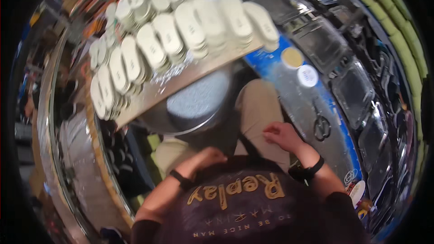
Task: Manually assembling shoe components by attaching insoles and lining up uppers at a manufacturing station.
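At 11 o'clock, white insoles [170,36] stand in stacked rows on a board [214,63]; what remains undone cannot be told. A dark tub [199,124], near centre, lies between board and hands. At 6, the left hand [210,157], fingers curled, contents unclear; at 4, the right hand [285,137], loosely bent, apparently empty. Beyond: round discs [308,76] at 2, scissors [322,129] at 3.

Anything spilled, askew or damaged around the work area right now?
A shiny, crumpled-looking patch on the board, on the near side of the insole stacks, looks messy beside their orderly rows; blur hides what it is. The blue paint on the bench to the right also looks patchy, perhaps worn.
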Demonstrator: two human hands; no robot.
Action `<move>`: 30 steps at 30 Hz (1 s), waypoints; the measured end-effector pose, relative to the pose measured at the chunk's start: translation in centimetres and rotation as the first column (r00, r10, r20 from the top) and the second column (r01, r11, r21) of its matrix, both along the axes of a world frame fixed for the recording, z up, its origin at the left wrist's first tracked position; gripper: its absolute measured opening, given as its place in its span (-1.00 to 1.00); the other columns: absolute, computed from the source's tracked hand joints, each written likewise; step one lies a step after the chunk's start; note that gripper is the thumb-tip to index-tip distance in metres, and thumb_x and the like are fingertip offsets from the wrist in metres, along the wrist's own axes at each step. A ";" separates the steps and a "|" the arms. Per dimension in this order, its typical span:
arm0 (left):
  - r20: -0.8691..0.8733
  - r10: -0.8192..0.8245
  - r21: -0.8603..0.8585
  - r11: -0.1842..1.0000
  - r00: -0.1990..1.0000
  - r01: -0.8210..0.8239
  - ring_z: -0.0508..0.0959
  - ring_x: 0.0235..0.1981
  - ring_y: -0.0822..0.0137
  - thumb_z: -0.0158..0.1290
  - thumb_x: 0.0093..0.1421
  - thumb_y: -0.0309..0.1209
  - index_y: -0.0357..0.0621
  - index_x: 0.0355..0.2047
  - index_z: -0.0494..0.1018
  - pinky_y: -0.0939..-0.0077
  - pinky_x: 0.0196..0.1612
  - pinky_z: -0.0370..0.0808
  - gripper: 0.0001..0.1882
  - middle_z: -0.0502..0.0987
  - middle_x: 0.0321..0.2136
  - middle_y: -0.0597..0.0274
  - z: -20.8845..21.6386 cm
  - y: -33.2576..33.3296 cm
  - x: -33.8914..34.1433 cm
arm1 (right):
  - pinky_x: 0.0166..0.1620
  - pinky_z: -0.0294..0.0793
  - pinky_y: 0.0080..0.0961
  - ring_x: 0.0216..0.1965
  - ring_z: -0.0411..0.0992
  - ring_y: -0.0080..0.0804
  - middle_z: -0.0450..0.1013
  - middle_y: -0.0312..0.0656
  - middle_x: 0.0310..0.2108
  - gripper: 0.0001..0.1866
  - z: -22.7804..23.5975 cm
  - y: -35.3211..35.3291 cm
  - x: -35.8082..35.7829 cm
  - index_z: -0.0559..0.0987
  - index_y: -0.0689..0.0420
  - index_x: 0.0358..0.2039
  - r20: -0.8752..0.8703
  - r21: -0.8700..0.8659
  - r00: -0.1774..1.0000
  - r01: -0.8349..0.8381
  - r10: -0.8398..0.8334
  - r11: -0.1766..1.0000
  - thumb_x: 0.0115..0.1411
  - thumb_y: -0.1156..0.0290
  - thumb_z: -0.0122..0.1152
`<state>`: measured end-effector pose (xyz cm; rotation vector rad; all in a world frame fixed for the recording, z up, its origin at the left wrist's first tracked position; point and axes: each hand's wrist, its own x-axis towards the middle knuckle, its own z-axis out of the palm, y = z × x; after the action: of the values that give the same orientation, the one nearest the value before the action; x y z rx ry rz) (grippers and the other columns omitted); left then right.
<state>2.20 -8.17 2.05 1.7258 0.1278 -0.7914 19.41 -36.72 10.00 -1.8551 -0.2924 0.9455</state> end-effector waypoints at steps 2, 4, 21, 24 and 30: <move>-0.134 0.200 0.053 0.979 0.971 -0.195 0.42 -0.36 0.58 0.05 0.28 -0.24 -0.20 -0.27 0.53 0.60 -0.26 0.41 -0.74 0.53 -0.42 0.45 0.5 0.0 0.2 | -0.16 0.48 -0.50 -0.28 0.51 -0.44 0.55 -0.14 -0.37 -0.74 -1.6 3.5 -1.2 0.58 0.26 -0.23 -0.009 0.153 0.985 -0.166 0.170 0.974 0.09 0.37 0.28; -0.063 0.351 -0.016 0.936 0.934 -0.352 0.43 -0.38 0.58 -0.08 0.35 -0.31 -0.25 -0.21 0.47 0.62 -0.28 0.42 -0.75 0.52 -0.37 0.41 2.0 0.0 0.6 | -0.10 0.48 -0.54 -0.23 0.52 -0.48 0.54 -0.16 -0.33 -0.67 -3.7 6.0 -2.3 0.49 0.34 -0.14 0.024 0.188 0.927 -0.373 0.375 0.909 0.19 0.36 0.22; -0.215 0.669 -0.208 0.681 0.712 -0.703 0.43 -0.47 0.61 -0.03 0.33 -0.35 -0.14 -0.36 0.48 0.69 -0.38 0.38 -0.83 0.51 -0.46 0.44 4.4 -0.6 0.2 | -0.25 0.52 -0.52 -0.39 0.51 -0.49 0.54 -0.25 -0.35 -0.79 -4.6 9.1 -3.2 0.53 0.15 -0.28 -0.683 0.143 0.727 0.041 0.069 0.989 0.32 0.29 0.01; -0.256 0.655 -0.220 0.676 0.711 -0.703 0.43 -0.45 0.63 0.01 0.30 -0.33 -0.15 -0.35 0.50 0.71 -0.38 0.37 -0.82 0.52 -0.44 0.44 4.8 -0.5 0.0 | -0.25 0.52 -0.51 -0.40 0.51 -0.46 0.55 -0.22 -0.37 -0.79 -4.1 9.1 -3.2 0.54 0.16 -0.30 -0.710 0.185 0.698 0.060 0.091 0.981 0.31 0.29 0.03; -0.115 0.306 -0.016 0.951 0.945 -0.310 0.48 -0.38 0.51 0.17 0.13 -0.46 -0.31 -0.25 0.50 0.61 -0.31 0.42 -0.79 0.56 -0.37 0.31 6.6 -0.7 -0.3 | -0.24 0.55 -0.47 -0.38 0.54 -0.39 0.56 -0.16 -0.36 -0.78 -4.3 9.4 -3.4 0.56 0.20 -0.29 -0.754 0.175 0.651 0.067 0.089 0.982 0.29 0.32 0.05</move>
<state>1.90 -8.88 8.69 1.5792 0.4471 -0.6518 16.03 -27.29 5.70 -1.1317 0.1337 1.5602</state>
